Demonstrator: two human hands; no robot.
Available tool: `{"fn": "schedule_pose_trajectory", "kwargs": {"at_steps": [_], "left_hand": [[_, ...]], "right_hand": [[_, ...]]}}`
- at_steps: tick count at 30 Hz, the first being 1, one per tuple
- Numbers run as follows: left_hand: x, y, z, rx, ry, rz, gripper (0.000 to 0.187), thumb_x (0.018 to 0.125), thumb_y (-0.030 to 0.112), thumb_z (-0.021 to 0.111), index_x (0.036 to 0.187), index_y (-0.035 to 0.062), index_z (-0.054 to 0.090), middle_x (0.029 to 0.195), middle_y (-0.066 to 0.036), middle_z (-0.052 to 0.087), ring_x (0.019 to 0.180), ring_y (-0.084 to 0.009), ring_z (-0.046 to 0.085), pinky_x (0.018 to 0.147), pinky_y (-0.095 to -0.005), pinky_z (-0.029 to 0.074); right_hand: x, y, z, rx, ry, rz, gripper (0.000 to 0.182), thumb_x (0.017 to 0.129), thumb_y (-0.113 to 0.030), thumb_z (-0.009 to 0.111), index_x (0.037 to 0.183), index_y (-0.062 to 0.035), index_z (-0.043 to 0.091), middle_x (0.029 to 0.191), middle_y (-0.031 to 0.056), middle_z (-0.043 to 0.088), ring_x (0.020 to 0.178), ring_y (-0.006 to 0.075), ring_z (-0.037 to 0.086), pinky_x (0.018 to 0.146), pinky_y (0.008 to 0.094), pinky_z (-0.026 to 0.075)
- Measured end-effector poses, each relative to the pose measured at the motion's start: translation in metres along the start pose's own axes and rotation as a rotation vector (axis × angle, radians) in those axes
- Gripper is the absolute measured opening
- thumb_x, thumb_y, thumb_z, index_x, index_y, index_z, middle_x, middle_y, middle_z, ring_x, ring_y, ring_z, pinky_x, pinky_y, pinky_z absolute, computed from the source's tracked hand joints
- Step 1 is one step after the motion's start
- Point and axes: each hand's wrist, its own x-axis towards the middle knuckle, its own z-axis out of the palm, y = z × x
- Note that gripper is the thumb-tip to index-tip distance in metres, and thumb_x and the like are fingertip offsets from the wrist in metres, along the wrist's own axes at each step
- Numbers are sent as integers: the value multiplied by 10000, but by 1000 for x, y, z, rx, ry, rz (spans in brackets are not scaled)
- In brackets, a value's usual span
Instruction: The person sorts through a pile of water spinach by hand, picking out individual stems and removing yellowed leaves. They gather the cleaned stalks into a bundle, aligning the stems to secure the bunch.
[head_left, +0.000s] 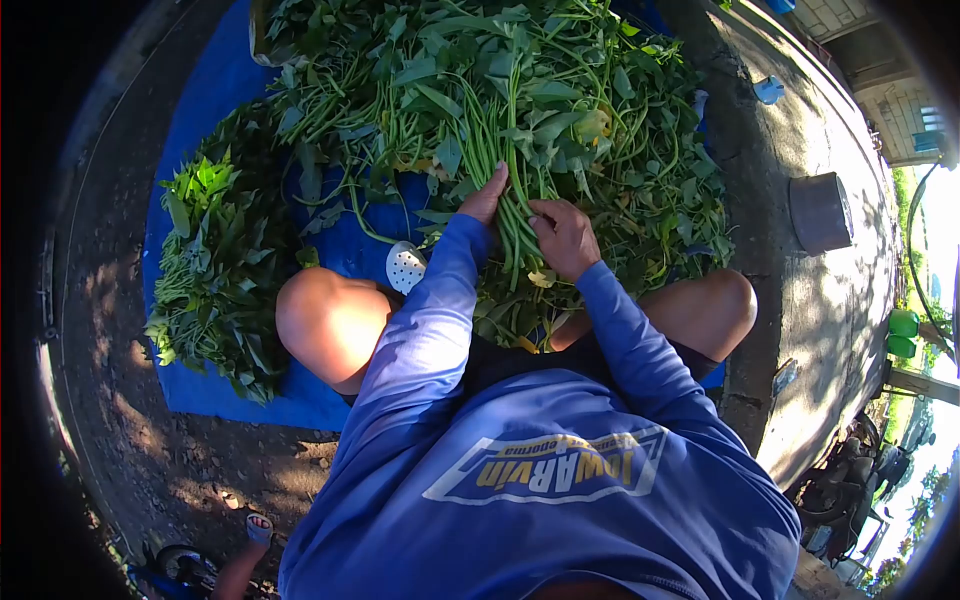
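A bunch of long green stems [508,215] with leaves at the far end lies between my hands, in front of my crossed legs. My left hand [485,197] is wrapped round the bunch from its left side, thumb pointing up along the stems. On the right side, my right hand [566,236] has its fingers curled against the same stems. A large heap of leafy greens [620,130] spreads beyond and beside the bunch, with a few yellow leaves in it.
Neat leafy bundles [225,270] are stacked at the left on a blue tarp [310,400]. A white perforated object [405,266] lies by my left forearm. A dark metal pot [820,212] stands on the concrete ledge [765,150] at the right.
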Motion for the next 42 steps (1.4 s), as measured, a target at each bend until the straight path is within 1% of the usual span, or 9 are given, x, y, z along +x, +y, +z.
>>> {"fn": "schedule_pose_trajectory", "kwargs": {"at_steps": [7,8,12,26,29,34,37,38,42], "left_hand": [[5,-36,21,340,521,782,567,795,314,932,1183,-24,691,1076,-127,733,874,-243,696,769,-402,569],[-18,-20,28,334,424,526,589,753,272,941,1171,-56,688,1082,-144,724,858,-259,684,770,-408,561],[-35,2,33,240,381,268,461,782,294,913,1040,-48,743,923,-131,740,718,-221,682,664,-373,570],[-74,25,96,216,119,349,322,883,259,841,1061,2,764,917,-82,764,687,-156,690,604,-296,575],[-79,35,106,227,87,403,301,872,209,856,1037,-25,762,907,-96,766,670,-164,689,590,-309,575],[-73,48,90,291,53,550,321,873,172,860,1067,-65,765,953,-116,777,714,-167,707,606,-305,578],[-81,55,86,257,79,425,324,875,182,862,1068,-59,766,967,-111,779,727,-165,712,614,-297,584],[-82,58,85,283,58,376,288,891,190,848,1063,-29,772,943,-89,775,707,-151,700,603,-288,581],[-96,66,90,279,21,167,258,963,251,783,1135,62,746,958,-30,753,737,-115,688,653,-255,589]], "right_hand": [[-5,3,15,13,-44,-61,312,914,-105,698,1211,-22,742,1061,162,743,971,303,733,888,388,566],[-8,2,18,57,-13,-47,306,914,-104,701,1206,-25,744,1065,157,747,970,290,735,888,377,567],[-18,-10,16,542,142,206,219,959,-48,681,1163,14,734,1088,127,770,993,189,728,906,337,568],[-68,-71,-86,1276,238,430,113,987,41,662,1093,6,680,1128,165,750,1060,216,715,983,346,575],[-64,-62,-92,1252,236,471,130,984,52,652,1103,5,676,1133,151,744,1071,203,701,987,349,569],[-58,-40,-100,594,537,273,358,861,45,605,1196,-18,713,1139,65,656,974,171,656,865,302,550],[-49,-29,-122,113,110,75,407,842,43,608,1204,-65,759,1168,90,643,970,220,665,838,325,555],[-44,-34,-127,87,17,0,438,817,45,624,1189,-116,787,1193,119,626,1029,290,656,883,369,555],[-18,-32,-128,-216,-217,-320,401,833,-3,661,1197,-129,773,1319,146,600,1203,337,596,1000,429,526]]}}
